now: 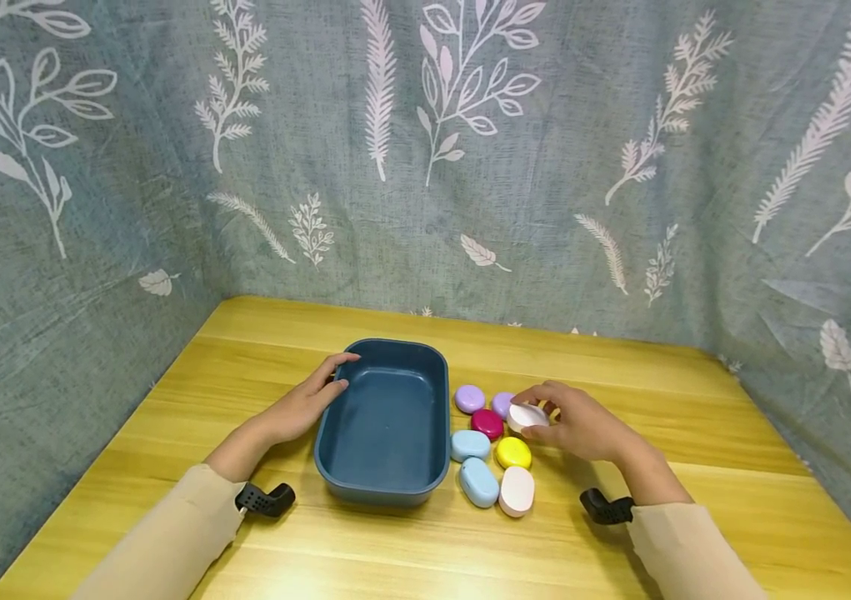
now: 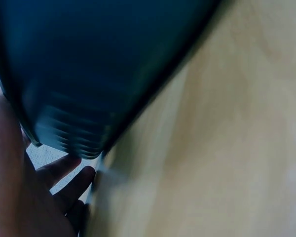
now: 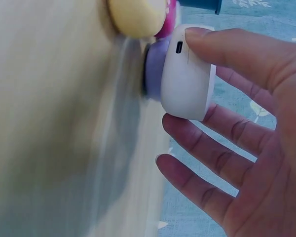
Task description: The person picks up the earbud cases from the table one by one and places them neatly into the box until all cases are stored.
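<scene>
First, left hand point(image 1: 296, 408): grip relaxed, fingers loosely extended along rim of dark blue tub point(image 1: 380, 490). Tub: rectangular, rounded corners, deep walls. Right of tub, on wood-grain table point(image 1: 425, 558): group of rounded cases point(image 1: 479, 483), light blue, lilac, magenta, yellow, pale pink. At group's right edge: white case point(image 1: 526, 419), smooth, rounded sides, small dark oblong slot, just beside lilac case point(image 1: 501, 404); contact unclear. Right hand point(image 1: 581, 422): grip narrowed, thumb and fingers pinching white case, lower fingers splayed.
</scene>
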{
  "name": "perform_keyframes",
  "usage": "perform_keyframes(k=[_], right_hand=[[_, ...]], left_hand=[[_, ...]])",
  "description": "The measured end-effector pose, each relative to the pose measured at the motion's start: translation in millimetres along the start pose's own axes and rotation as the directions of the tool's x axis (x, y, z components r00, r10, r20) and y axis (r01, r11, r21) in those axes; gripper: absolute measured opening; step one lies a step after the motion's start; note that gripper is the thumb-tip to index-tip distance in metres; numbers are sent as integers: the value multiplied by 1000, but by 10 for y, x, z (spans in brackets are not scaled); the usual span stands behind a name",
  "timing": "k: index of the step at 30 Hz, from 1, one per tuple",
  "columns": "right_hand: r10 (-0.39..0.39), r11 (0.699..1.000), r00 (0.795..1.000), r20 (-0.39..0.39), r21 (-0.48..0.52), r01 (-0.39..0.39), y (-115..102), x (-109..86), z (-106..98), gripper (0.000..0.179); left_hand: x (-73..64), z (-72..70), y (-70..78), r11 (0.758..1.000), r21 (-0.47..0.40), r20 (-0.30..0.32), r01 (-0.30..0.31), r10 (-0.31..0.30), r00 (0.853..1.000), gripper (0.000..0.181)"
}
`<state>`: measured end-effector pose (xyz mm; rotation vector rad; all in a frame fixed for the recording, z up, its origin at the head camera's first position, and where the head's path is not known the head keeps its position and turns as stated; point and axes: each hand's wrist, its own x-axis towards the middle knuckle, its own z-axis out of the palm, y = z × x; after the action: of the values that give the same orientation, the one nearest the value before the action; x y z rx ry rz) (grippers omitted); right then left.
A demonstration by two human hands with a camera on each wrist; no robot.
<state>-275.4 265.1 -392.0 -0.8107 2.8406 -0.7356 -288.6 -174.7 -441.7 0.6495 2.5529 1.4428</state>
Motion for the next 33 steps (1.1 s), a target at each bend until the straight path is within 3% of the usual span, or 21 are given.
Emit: perform_keyframes(k=[33], right_hand=[[-143,977,984,-105,142,157,-534,265,16,35]], left_hand=[[-1,32,-14,1000,-11,-7,-6,6,1000,45]])
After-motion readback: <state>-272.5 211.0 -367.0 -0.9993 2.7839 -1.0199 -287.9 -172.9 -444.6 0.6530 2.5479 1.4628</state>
